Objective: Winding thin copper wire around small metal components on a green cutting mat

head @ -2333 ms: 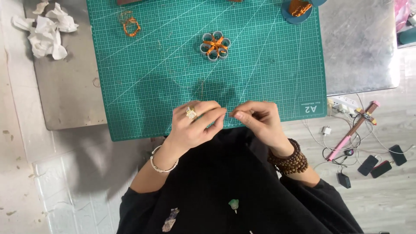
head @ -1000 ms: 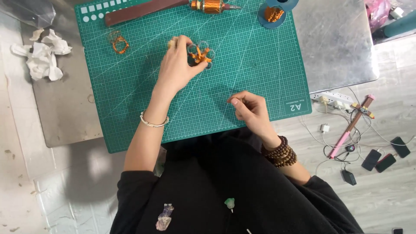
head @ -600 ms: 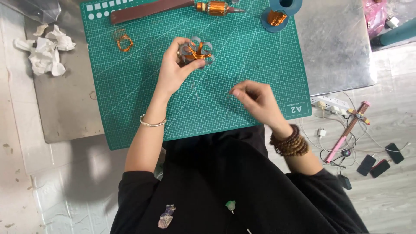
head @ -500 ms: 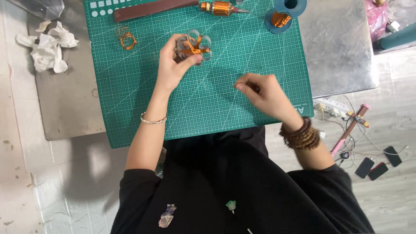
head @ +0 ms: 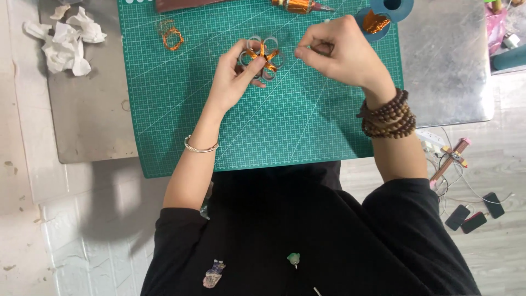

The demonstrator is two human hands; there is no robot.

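Resting on the upper middle of the green cutting mat (head: pixel 181 109), the flower-shaped cluster of rings bound with copper wire (head: pixel 262 56) is lying under the left hand (head: pixel 233 82), whose thumb and fingers are pinching its lower edge. The right hand (head: pixel 345 52) is hovering just beside it, fingertips pressed together as if on fine wire, though I cannot tell.

Mat: green cutting mat (head: pixel 246 131) on the grey counter (head: pixel 87 120)
Left: crumpled white tissue (head: pixel 66 41)
Top: blue spool (head: pixel 383 13), small copper wire coil (head: pixel 172 37)
Floor: cables (head: pixel 455 164)
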